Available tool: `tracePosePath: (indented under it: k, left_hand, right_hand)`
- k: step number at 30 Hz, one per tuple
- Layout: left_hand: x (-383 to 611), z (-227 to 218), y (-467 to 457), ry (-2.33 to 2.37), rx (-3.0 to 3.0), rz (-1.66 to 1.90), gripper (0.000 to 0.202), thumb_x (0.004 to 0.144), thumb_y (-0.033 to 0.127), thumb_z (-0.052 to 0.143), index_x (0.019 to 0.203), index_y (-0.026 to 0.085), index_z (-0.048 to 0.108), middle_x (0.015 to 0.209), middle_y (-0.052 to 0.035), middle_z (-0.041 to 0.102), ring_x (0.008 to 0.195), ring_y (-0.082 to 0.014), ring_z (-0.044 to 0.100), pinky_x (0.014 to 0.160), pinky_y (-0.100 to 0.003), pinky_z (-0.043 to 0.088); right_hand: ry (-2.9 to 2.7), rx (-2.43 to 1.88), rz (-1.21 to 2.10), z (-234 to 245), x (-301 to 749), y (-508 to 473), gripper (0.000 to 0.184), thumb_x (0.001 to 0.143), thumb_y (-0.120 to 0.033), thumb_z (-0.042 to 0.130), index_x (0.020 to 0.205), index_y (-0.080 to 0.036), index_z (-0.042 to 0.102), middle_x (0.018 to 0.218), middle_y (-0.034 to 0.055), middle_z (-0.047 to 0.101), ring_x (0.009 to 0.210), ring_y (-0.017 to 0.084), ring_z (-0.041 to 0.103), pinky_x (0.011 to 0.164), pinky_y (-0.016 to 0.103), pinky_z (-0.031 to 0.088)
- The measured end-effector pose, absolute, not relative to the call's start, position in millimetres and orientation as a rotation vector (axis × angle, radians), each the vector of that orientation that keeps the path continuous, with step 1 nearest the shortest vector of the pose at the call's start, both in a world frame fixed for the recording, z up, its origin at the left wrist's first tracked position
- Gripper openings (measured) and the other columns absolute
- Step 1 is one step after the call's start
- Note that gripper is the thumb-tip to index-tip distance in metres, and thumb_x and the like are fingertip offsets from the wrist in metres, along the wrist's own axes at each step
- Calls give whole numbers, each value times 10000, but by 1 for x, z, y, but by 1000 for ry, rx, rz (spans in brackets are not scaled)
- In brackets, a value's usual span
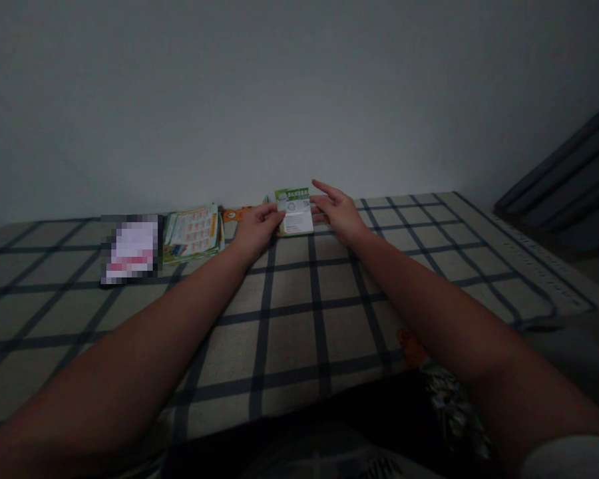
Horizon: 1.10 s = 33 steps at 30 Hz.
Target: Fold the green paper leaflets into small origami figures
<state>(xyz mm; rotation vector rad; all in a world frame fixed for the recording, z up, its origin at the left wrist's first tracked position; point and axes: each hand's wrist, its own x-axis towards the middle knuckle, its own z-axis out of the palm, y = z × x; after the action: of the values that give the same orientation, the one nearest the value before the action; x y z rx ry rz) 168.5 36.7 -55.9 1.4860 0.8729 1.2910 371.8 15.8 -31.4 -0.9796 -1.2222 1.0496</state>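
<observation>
A small folded paper leaflet (295, 209), green at the top and white below with printed text, stands raised in the middle of the checked cloth. My left hand (259, 228) is closed on its left edge, the thumb lying over the front. At the opposite edge is my right hand (340, 214), its fingers spread and the index finger stretched up and away. Its other fingertips meet the paper's right edge; whether they pinch it is not clear. Part of another green paper (267, 199) shows behind the leaflet.
Left of my hands lies a stack of printed green and white leaflets (194, 233). Beside it is a phone-like object (132, 251), blurred by pixelation. The checked cloth (289, 332) reaches back to a plain wall (289, 100). A dark pleated surface (569, 173) stands at the right.
</observation>
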Motion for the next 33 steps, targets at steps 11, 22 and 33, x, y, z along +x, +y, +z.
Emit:
tracePosePath:
  k: [11,22,33]
  left_hand:
    - [170,-54,38,926,1378,1463,302,699,322,772,954,166,733,879,-37,758,794,-192,699,752,-310,576]
    - [170,-45,33,872,1332,1403,196,671,255,717,841,185,649,776,-3,706,544,-115,602,461,-198,459]
    - [167,-53,38,772,1506,1280,474,794,655,716,919,207,627,723,-13,668,539,-141,620,476,-241,445]
  right_hand:
    - [-1517,-1028,1015,-34,368,14,277,826,-146,696,1084,-183,790,1063,63,780,763,114,662,648,222,555]
    - [-1651,-958,894,-38,373,15,254,808,-395,780,929,-173,799,956,57,762,783,135,644,679,250,524]
    - [-1454,-1050,983,-35,371,18,212,839,-281,764,1016,-165,758,961,56,769,734,111,672,597,201,534]
